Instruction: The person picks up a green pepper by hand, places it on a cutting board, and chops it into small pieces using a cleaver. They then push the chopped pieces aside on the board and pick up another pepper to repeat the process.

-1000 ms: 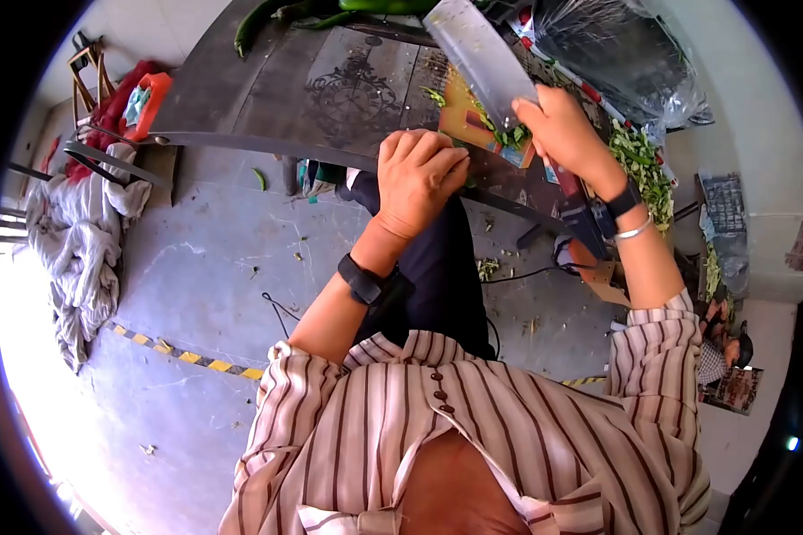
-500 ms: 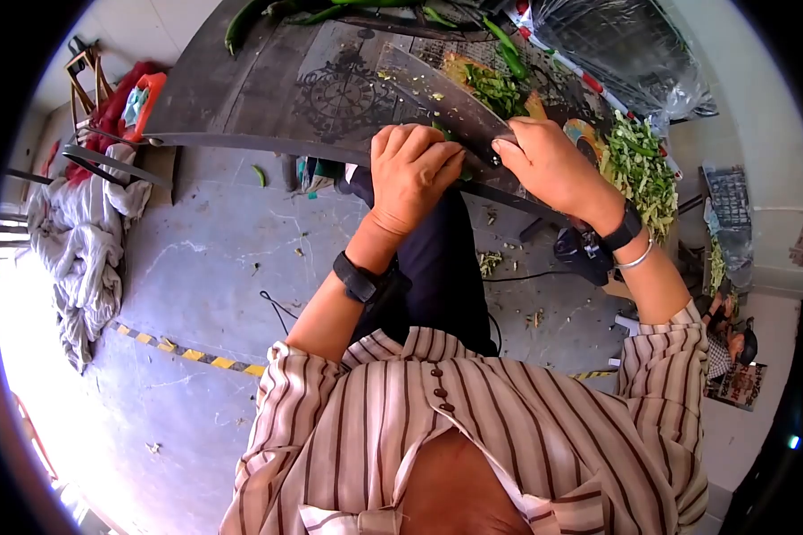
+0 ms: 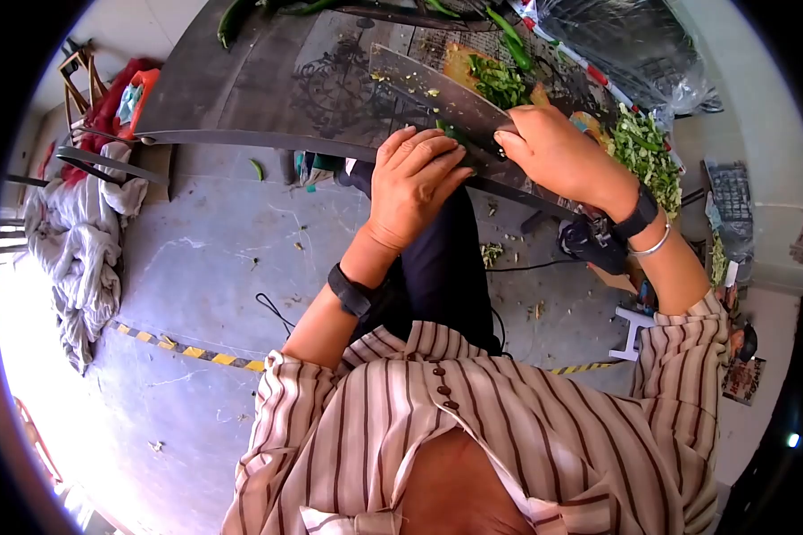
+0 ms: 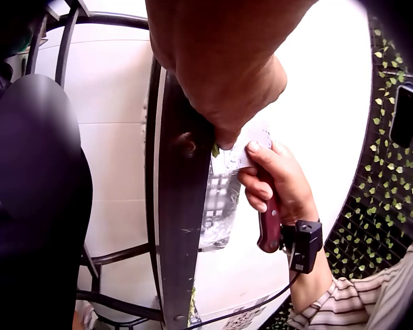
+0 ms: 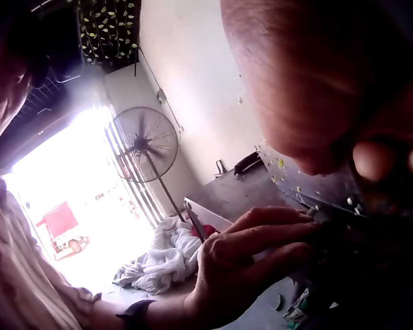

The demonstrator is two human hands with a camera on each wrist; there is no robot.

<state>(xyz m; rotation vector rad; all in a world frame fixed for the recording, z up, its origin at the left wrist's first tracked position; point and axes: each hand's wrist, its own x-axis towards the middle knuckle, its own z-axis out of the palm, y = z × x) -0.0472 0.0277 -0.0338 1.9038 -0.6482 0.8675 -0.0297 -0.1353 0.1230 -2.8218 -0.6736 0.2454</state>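
Note:
In the head view my right hand grips a broad cleaver, its blade slanting across the table just beyond my left fingers. Bits of green and pale food stick to the blade. The left wrist view shows the cleaver's dark red handle in that fist. My left hand lies at the table's near edge, fingers bent over a green chili pepper. Only a small green part of the pepper shows; the rest is hidden under the fingers. Chopped green pieces lie behind the blade on an orange-printed sheet.
Whole long green peppers lie at the far left of the dark table, and more lie behind the chopped pieces. A larger chopped heap is at the right. Clear plastic covers the back right.
The cleaver has come down from a raised, steeper pose to lie low beside my left fingers. My left fingers have spread slightly, and the right forearm has shifted a little to the right.

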